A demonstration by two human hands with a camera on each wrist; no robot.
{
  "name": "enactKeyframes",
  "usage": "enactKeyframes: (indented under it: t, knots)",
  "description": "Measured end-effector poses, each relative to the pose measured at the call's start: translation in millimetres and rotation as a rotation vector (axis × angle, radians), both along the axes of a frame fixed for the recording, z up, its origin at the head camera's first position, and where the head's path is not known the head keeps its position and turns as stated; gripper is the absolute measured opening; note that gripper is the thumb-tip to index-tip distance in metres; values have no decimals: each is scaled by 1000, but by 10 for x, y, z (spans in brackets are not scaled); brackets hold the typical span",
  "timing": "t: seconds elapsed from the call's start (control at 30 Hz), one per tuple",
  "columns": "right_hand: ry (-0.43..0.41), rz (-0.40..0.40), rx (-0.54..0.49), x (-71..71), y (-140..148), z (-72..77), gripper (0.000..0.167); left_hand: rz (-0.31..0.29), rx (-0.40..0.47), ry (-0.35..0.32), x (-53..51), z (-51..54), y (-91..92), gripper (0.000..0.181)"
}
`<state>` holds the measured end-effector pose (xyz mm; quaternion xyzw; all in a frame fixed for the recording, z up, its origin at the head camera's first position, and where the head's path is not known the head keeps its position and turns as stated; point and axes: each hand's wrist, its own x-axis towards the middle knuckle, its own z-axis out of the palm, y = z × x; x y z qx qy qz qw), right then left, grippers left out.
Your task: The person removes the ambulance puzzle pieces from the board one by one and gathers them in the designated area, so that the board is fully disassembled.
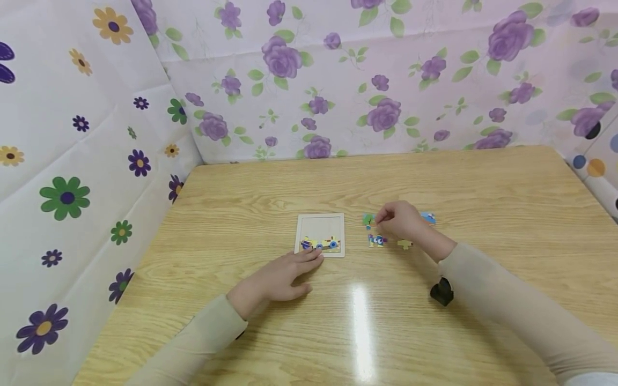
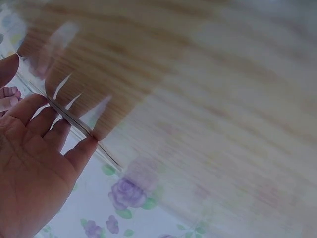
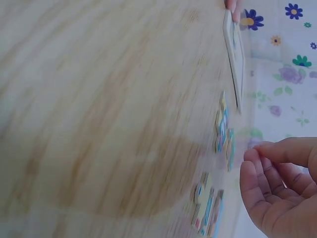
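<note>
A square puzzle tray point(image 1: 321, 215) with a pale rim lies mid-table in the head view; joined pieces point(image 1: 321, 244) fill its lower part. My left hand point(image 1: 287, 274) rests its outstretched fingers on the tray's near-left edge; the left wrist view shows its fingertips point(image 2: 94, 139) along that edge. My right hand point(image 1: 402, 220) hovers above loose puzzle pieces to the right of the tray. In the right wrist view, this hand's point(image 3: 280, 186) thumb and forefinger tips meet, and nothing shows between them. Beneath lie a green tree piece point(image 1: 368, 220), a purple-blue piece with eyes point(image 1: 377, 240) and a yellow piece point(image 1: 405, 244).
A blue piece point(image 1: 428, 217) lies partly behind my right hand. The wood-grain table point(image 1: 241, 203) is glossy, with a bright reflection at the front. Flowered cloth point(image 1: 338, 80) hangs behind the table, and another flowered cloth point(image 1: 72, 161) stands along its left side.
</note>
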<state>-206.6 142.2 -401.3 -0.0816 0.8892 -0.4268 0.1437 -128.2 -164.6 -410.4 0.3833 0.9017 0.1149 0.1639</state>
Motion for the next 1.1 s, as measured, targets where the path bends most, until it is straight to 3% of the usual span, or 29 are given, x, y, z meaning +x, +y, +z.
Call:
enactKeyframes:
  t: [0.2, 0.33, 0.87, 1.1]
  knots:
    - [70, 57, -76, 26, -100, -35, 8, 4, -9, 2, 0, -7, -4, 62]
    - [101, 71, -69, 59, -189, -38, 8, 5, -10, 3, -2, -4, -1, 62]
    - [168, 186, -58, 116, -550, -70, 16, 3, 0, 18, 8, 33, 6, 63]
    - [149, 235, -56, 163, -694, -96, 21, -4, 14, 28, 13, 43, 10, 62]
